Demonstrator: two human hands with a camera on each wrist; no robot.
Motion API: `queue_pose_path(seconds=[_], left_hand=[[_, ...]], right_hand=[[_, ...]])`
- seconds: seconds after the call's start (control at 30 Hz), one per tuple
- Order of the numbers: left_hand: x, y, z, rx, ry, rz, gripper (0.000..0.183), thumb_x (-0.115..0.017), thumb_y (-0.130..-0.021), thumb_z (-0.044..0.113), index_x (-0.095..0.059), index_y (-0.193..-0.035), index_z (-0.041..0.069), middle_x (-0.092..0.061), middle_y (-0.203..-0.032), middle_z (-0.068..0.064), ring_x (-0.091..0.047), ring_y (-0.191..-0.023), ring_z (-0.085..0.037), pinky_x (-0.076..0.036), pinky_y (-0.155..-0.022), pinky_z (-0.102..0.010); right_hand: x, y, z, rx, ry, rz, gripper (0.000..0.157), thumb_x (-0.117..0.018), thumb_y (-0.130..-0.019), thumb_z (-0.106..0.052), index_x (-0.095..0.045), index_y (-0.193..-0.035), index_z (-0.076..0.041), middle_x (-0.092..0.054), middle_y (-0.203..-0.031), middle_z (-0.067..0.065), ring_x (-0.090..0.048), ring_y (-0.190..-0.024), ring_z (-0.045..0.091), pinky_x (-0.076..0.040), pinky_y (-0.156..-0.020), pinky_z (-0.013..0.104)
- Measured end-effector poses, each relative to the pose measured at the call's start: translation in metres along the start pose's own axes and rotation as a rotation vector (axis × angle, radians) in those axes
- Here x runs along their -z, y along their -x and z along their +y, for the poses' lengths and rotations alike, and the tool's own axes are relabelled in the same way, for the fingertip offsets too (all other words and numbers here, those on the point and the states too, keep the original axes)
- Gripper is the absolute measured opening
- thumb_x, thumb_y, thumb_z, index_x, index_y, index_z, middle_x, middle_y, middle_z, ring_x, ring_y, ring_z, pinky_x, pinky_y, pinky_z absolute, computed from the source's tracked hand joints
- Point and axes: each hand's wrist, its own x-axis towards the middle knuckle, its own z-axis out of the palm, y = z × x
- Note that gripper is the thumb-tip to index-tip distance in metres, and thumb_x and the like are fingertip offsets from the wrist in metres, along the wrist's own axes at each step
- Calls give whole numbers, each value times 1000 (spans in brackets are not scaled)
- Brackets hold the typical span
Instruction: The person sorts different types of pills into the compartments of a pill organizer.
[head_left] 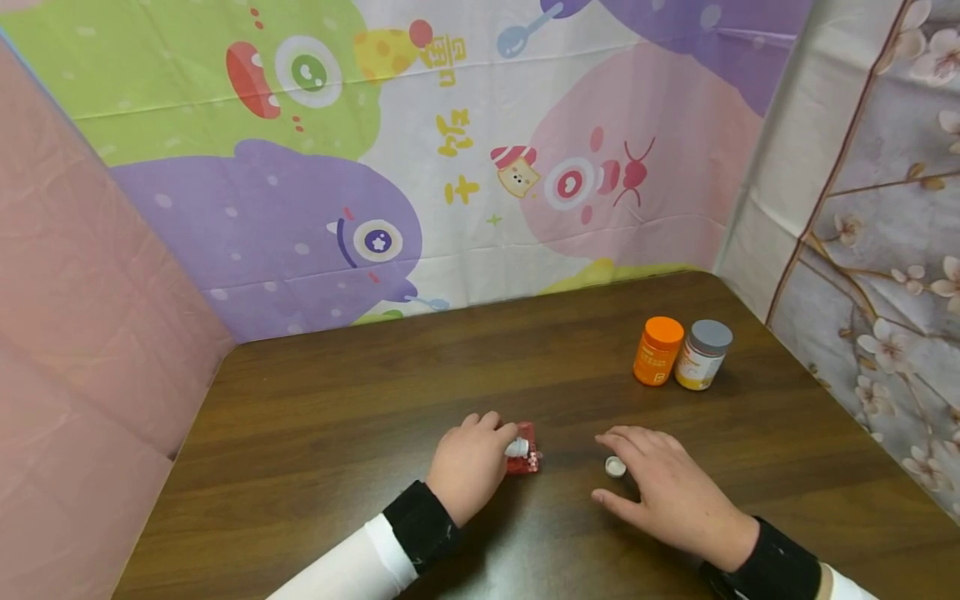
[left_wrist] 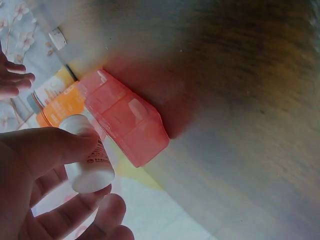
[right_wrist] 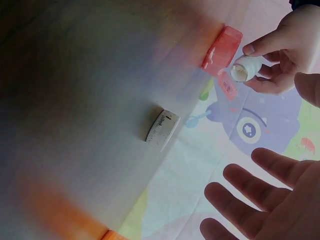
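My left hand [head_left: 471,468] pinches a small white bottle [left_wrist: 89,172] between thumb and fingers. The bottle is tipped on its side, and its uncapped mouth shows in the right wrist view. Close by it, on the table, stands a translucent red pill box [left_wrist: 129,119] with compartments; in the head view the hand covers part of it. A white cap [right_wrist: 163,130] lies on the table between thumb and fingers of my right hand [head_left: 675,493], apart from them as the right wrist view shows. That hand has its fingers spread and holds nothing.
An orange bottle [head_left: 657,352] and a grey-lidded bottle [head_left: 702,356] stand side by side at the back right of the brown wooden table [head_left: 337,417]. Behind the table hangs a cartoon-printed cloth [head_left: 480,242], and a flowered curtain [head_left: 892,350] is on the right.
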Motion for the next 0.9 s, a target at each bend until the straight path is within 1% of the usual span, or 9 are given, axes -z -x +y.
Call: queue_pose_path(seconds=[0.17,0.33,0.43,0.57,0.67,0.77,0.83,0.9], left_hand=[[3,1,0,-8,29,9,31,-77,-79,23,-70,-109,18,-67,-90,2,-56,-73,-17,-53,-56,-33],[2,4,0,-11,103,55,30,-77,-77,26,-69,-103,15,-66,-86,3,-56,-72,-14,-52,-56,-31],[5,8,2,18,170,81,30,-75,-77,27,-67,-102,13,-66,-83,4,-55,-70,-11,-52,-56,-29],[10,17,7,71,275,94,28,-73,-76,26,-63,-100,13,-59,-69,9,-48,-58,-6,-43,-48,-22],[13,26,11,100,355,76,30,-71,-76,23,-60,-102,14,-53,-61,12,-39,-48,-3,-30,-43,-18],[15,36,16,120,423,47,34,-70,-75,21,-59,-107,14,-60,-65,10,-34,-43,-1,-23,-39,-17],[14,42,19,126,446,29,35,-70,-74,22,-59,-106,15,-64,-69,9,-34,-43,-1,-23,-38,-17],[12,47,22,116,462,11,32,-72,-74,23,-60,-103,16,-66,-73,8,-37,-46,-1,-29,-41,-18]], right_hand=[[2,-2,-2,5,-2,-1,62,-69,-82,-54,-59,-127,-13,-58,-126,7,-48,-116,22,-38,-97,53],[2,-3,-3,10,1,-3,62,-69,-82,-55,-59,-127,-13,-58,-126,8,-47,-117,22,-39,-98,53],[3,-4,-3,4,-2,-13,62,-67,-83,-55,-58,-128,-13,-58,-127,7,-47,-117,21,-38,-98,53],[2,-6,-3,5,-5,-16,61,-67,-84,-53,-58,-128,-12,-58,-127,8,-47,-117,22,-38,-98,54],[1,-8,-1,12,0,-8,60,-68,-84,-51,-58,-127,-11,-59,-126,9,-48,-116,23,-39,-97,54],[1,-10,0,14,7,-10,58,-69,-83,-49,-59,-126,-11,-59,-124,8,-49,-115,22,-40,-96,54],[1,-11,2,14,13,-19,57,-69,-84,-49,-59,-126,-11,-60,-124,8,-50,-114,22,-40,-95,54],[1,-13,3,11,17,-33,55,-69,-84,-47,-60,-125,-11,-60,-123,8,-51,-113,23,-41,-95,54]])
